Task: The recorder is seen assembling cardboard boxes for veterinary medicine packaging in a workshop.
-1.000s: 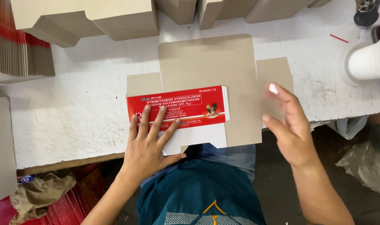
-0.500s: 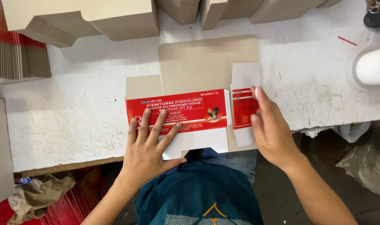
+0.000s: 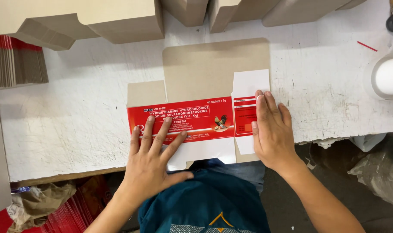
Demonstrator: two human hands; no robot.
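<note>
A flat carton blank (image 3: 213, 73) lies on the white worktable (image 3: 75, 112), grey-brown inside face up. Its near panel is folded over and shows a red printed face (image 3: 196, 118) with white text and a small bird picture. My left hand (image 3: 153, 159) rests flat with spread fingers on the left part of that red panel. My right hand (image 3: 272, 129) presses flat on the right side flap (image 3: 247, 90), folded in over the blank, white with a red band. Neither hand grips anything.
Several folded grey-brown boxes (image 3: 119, 17) stand along the far edge. A stack of flat blanks (image 3: 15, 64) sits at far left. A white roll (image 3: 388, 75) stands at right. Crumpled paper and red sheets (image 3: 54, 207) lie below the table edge.
My right hand folded the right side flap inward over the blank and now presses it flat. My left hand stayed on the red panel.
</note>
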